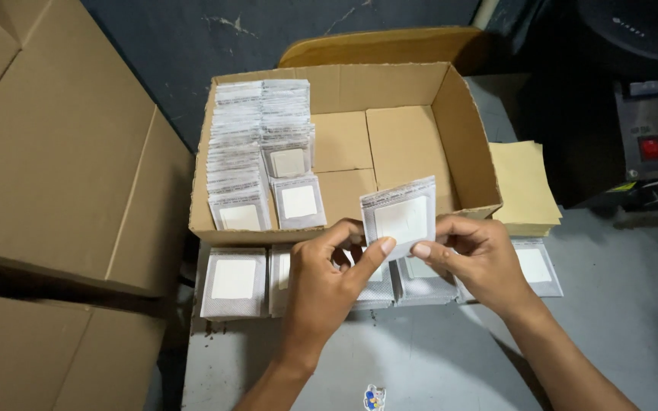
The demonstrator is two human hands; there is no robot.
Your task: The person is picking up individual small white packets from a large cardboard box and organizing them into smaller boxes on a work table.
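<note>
Both my hands are raised over the front edge of the cardboard box (451, 114), sharing one small flat sachet (399, 215). My left hand (329, 266) has its fingers closed on the sachet's lower left corner, thumb in front, the rest curled behind. My right hand (470, 255) pinches the lower right edge between thumb and forefinger; the other fingers are loosely bent and hold nothing that I can see.

The sachet stands nearly upright, tilted slightly, just above my fingertips and in front of the box wall. It is square, with a clear or silvery border and a pale square pad at its centre.

Judgement on handling: it looks very light, thin and flexible, with a smooth film surface likely to slide between dry fingers. The sealed border appears the soundest place to grip; pressing on the central pad could crease it.

Beyond my fingers, inside the box, packed rows of sachets (257, 152) stand on edge along the left side; the right side shows bare cardboard floor. Below my fingers, on the grey bench (618, 320), a row of sachet piles (234, 281) lies flat, partly hidden by my hands. To the right of my right hand sits a stack of tan sheets (523, 186).
</note>
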